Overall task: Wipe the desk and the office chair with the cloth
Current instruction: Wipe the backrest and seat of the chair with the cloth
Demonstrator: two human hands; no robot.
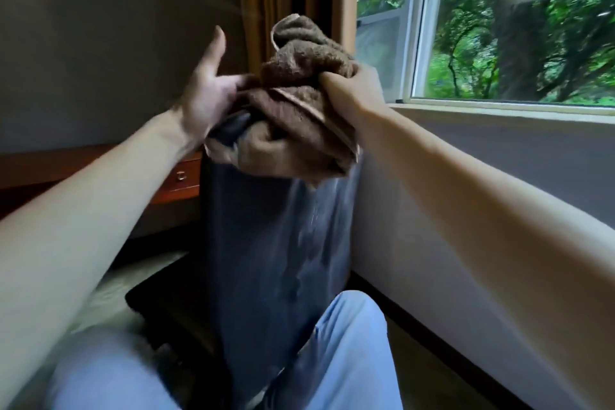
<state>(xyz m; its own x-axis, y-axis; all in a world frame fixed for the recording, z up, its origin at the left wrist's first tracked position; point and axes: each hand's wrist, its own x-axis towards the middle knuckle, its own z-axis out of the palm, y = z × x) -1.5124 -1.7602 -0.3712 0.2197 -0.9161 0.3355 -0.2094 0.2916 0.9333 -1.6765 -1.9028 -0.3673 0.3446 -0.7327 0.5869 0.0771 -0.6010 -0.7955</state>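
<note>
Head view: cloth [299, 93], brown terry, soft, light, limp; bunched atop office chair [276, 226] backrest. Right hand [349, 93] clenches wad. Left hand [203, 93] spread, seemingly touching cloth's edge. Best hold: gathered bulk.

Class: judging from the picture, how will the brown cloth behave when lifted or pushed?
Probably floppy: the cloth bunches and droops from the right hand. Likely light, since it looks like soft towelling with no stiff parts. Its fuzzy pile should drag rather than slip.
</note>
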